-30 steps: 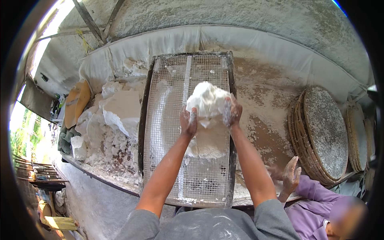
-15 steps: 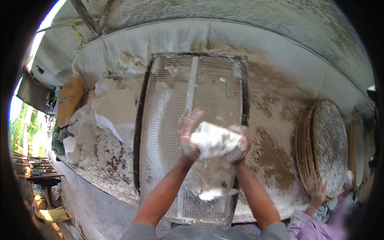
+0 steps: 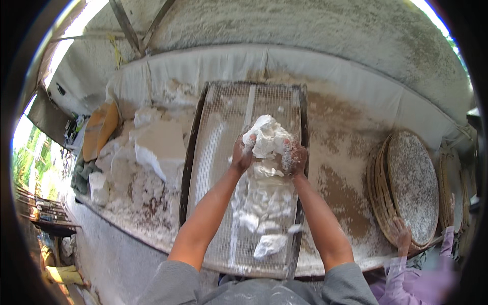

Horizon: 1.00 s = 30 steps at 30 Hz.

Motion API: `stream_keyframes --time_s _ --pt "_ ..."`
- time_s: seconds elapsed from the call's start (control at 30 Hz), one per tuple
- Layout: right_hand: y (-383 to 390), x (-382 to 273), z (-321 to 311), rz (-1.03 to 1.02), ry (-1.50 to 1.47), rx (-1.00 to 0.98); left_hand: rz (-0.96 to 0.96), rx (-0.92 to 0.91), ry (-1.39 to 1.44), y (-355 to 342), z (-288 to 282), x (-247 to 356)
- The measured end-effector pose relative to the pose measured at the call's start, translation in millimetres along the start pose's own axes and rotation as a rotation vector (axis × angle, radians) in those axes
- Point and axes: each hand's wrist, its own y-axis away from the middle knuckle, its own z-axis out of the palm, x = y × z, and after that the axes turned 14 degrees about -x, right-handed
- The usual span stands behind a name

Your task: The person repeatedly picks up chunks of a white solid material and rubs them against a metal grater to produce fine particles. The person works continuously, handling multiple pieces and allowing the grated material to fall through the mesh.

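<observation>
Between my left hand [image 3: 243, 152] and my right hand [image 3: 294, 156] is a large crumbly white lump [image 3: 266, 132], gripped from both sides with my fingers curled round it. Both hands are coated in white powder and are over the upper middle of a wire-mesh screen [image 3: 219, 101] in a dark rectangular frame. Below the held lump, broken white pieces [image 3: 259, 198] are strewn down the mesh between my forearms, with a bigger chunk [image 3: 269, 245] near the screen's front end.
A heap of white slabs and crumbs [image 3: 157, 145] lies left of the screen, beside a yellow sack [image 3: 99, 129]. On the right, round woven trays [image 3: 412, 185] lean stacked on the powder-dusted table [image 3: 335, 203]. A co-worker's hand [image 3: 400, 234] and purple sleeves are at them.
My hands and the lump came down toward me, then rose again. More broken pieces now lie on the mesh. The co-worker's hands moved rightward to the stacked trays.
</observation>
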Motion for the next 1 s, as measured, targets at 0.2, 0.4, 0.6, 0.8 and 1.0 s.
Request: stream_keyframes --time_s 0.2,0.4,0.6,0.8,1.0 --pt "93 -17 0 -0.061 -0.414 0.020 0.142 0.103 -0.346 96 40 -3" --pt "29 -22 5 -0.191 0.240 0.206 0.302 0.032 -0.317 20 47 14" --pt "-144 -17 0 -0.213 0.664 0.330 0.228 0.240 -1.328 -166 -27 20" --pt "-127 -10 -2 -0.114 0.323 0.059 0.236 0.127 -1.182 -147 -41 13" --pt "-27 0 2 -0.267 0.119 0.014 0.202 0.080 -1.075 -45 -2 3"
